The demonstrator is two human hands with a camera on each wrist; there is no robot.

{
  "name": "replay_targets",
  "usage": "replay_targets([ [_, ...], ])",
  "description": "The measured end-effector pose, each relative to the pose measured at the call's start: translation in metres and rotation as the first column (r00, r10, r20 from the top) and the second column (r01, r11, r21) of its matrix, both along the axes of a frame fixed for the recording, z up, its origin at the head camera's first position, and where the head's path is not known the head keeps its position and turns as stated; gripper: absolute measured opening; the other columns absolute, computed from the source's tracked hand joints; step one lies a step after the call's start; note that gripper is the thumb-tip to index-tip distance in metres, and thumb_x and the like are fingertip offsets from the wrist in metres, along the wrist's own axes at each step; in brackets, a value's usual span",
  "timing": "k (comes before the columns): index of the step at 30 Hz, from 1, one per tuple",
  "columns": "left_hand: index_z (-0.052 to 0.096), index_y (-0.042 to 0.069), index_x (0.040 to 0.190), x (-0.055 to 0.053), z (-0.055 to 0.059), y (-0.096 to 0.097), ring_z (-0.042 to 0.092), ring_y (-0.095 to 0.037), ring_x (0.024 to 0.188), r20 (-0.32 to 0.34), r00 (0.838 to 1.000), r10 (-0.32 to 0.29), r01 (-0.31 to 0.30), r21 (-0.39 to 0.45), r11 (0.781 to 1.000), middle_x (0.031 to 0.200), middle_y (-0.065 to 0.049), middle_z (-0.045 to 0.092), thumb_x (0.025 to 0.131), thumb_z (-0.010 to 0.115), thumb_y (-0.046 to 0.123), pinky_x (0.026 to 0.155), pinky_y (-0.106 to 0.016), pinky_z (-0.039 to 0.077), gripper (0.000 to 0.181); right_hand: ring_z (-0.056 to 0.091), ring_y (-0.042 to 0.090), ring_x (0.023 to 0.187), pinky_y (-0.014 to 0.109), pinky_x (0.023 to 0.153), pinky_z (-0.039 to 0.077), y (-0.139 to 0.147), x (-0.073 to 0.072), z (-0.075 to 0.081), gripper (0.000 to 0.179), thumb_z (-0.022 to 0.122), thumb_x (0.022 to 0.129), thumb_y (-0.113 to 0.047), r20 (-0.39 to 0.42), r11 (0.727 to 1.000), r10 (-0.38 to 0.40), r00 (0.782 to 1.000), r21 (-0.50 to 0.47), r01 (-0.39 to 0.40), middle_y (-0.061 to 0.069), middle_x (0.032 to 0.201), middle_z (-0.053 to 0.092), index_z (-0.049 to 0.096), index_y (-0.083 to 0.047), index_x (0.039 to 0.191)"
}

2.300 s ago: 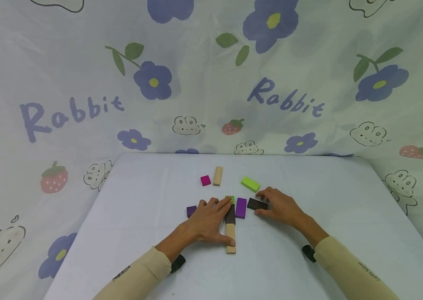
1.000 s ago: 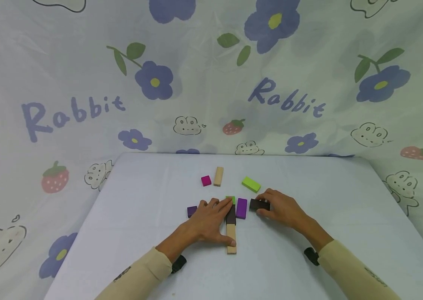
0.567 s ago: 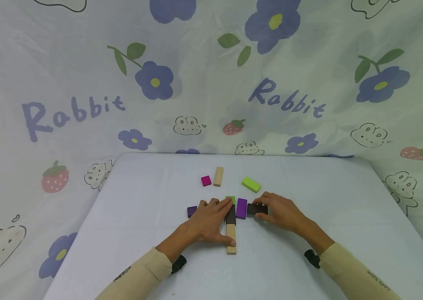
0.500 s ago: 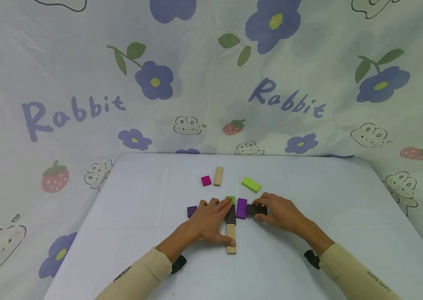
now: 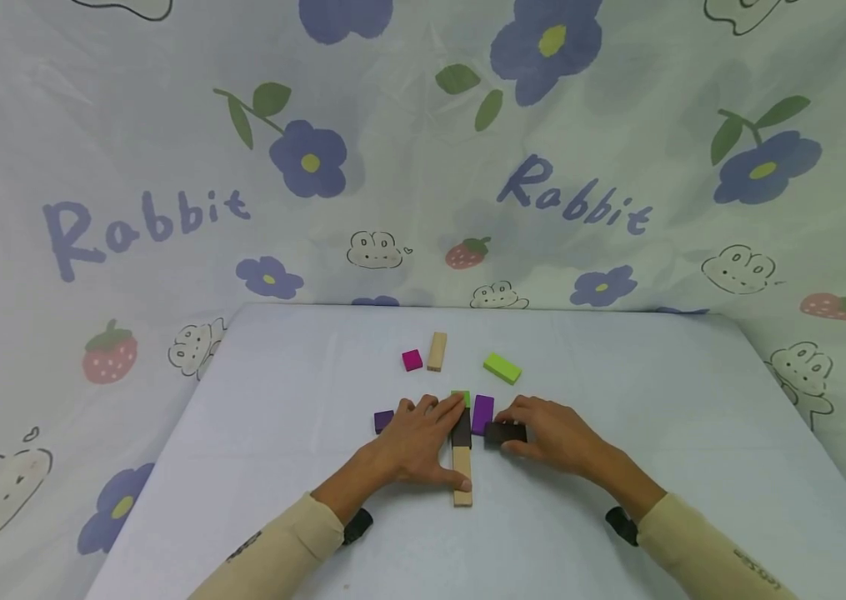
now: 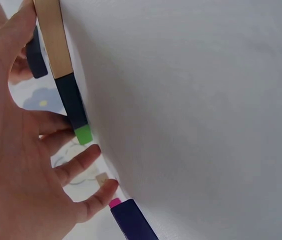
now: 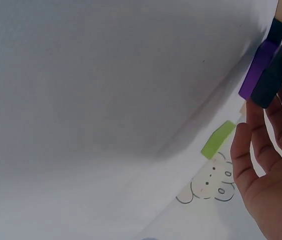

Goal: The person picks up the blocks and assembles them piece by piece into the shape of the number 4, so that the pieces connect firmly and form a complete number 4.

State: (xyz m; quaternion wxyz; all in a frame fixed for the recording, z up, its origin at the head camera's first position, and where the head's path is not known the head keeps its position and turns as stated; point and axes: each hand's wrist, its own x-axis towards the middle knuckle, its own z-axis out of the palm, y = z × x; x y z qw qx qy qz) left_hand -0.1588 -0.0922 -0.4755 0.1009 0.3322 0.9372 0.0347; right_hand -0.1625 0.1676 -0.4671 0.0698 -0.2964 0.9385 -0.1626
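Note:
My left hand (image 5: 415, 447) lies with spread fingers along a straight row of blocks. Its thumb rests on the near wooden block (image 5: 462, 462), and a fingertip touches the green block (image 6: 83, 135) at the far end. Between these two sits a black block (image 5: 461, 429). To the right of the row is a purple block (image 5: 483, 415), flat on the table. My right hand (image 5: 561, 432) pinches another black block (image 5: 503, 435) between thumb and fingers, just at the purple block's near right corner. In the right wrist view the held block (image 7: 270, 82) overlaps the purple one.
A dark purple block (image 5: 382, 422) lies left of my left hand, partly hidden by it. Farther back are a magenta cube (image 5: 412, 361), a plain wooden block (image 5: 437, 352) and a lime green block (image 5: 502, 368). A printed cloth (image 5: 423, 167) hangs behind the white table (image 5: 280, 375).
The right hand has taken hold of the black block and moved it left and toward me, up to the purple block. The left hand keeps its place on the row.

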Motion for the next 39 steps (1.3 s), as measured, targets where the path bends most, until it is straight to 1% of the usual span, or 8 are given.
replay_targets([
  [7,0.022,0.014,0.163,-0.001,0.001,0.0,0.036,-0.024,0.14,0.001,1.0,-0.002,0.002,-0.004,1.0,0.167,0.001,0.021,0.076,0.057,0.086,0.105,-0.052,0.036,0.117,0.059,0.009,0.092,0.033,0.081,0.055,-0.003,0.002,0.0,0.04,0.082,0.087,-0.031,-0.009,0.999,0.045,0.999,0.008,-0.044,-0.006,0.106,0.065,0.072,-0.015,0.122],
  [13,0.022,0.015,0.163,-0.001,0.0,0.0,0.035,-0.025,0.141,0.007,1.0,0.01,-0.009,-0.012,1.0,0.168,0.002,0.019,0.076,0.057,0.086,0.106,-0.052,0.035,0.117,0.059,0.008,0.091,0.031,0.08,0.055,-0.006,0.004,-0.003,0.041,0.081,0.087,-0.034,-0.013,0.997,0.077,0.997,0.026,-0.076,-0.005,0.106,0.065,0.073,-0.015,0.122],
  [21,0.023,0.016,0.163,-0.001,-0.002,0.001,0.035,-0.026,0.142,0.012,1.0,0.016,-0.016,-0.012,1.0,0.168,0.002,0.02,0.076,0.057,0.086,0.107,-0.052,0.035,0.117,0.06,0.009,0.093,0.032,0.081,0.055,-0.01,0.004,-0.006,0.04,0.082,0.086,-0.034,-0.017,0.997,0.066,0.998,0.048,-0.066,-0.005,0.106,0.065,0.073,-0.015,0.12],
  [24,0.023,0.016,0.163,-0.001,-0.002,0.001,0.035,-0.025,0.142,0.012,1.0,0.014,-0.014,-0.017,1.0,0.168,0.002,0.02,0.076,0.057,0.086,0.107,-0.052,0.035,0.117,0.06,0.009,0.091,0.031,0.08,0.056,-0.011,0.002,-0.008,0.04,0.082,0.086,-0.034,-0.033,0.997,0.065,0.997,0.053,-0.063,-0.004,0.106,0.066,0.073,-0.015,0.119],
  [31,0.022,0.016,0.163,-0.001,-0.002,0.001,0.036,-0.024,0.141,0.006,1.0,0.006,-0.006,-0.024,1.0,0.168,0.002,0.02,0.076,0.056,0.087,0.105,-0.051,0.036,0.117,0.06,0.009,0.087,0.031,0.077,0.055,-0.011,-0.005,-0.011,0.04,0.083,0.085,-0.032,-0.067,0.999,0.043,0.997,0.035,-0.04,-0.003,0.103,0.066,0.074,-0.013,0.118],
  [39,0.023,0.015,0.163,0.0,-0.001,0.001,0.036,-0.025,0.141,0.005,1.0,0.003,-0.003,-0.019,1.0,0.168,0.001,0.02,0.076,0.056,0.087,0.105,-0.052,0.036,0.117,0.061,0.012,0.09,0.035,0.08,0.055,-0.014,-0.02,-0.012,0.04,0.082,0.086,-0.031,-0.052,1.0,-0.004,0.999,0.018,0.005,-0.002,0.106,0.066,0.073,-0.013,0.12],
])
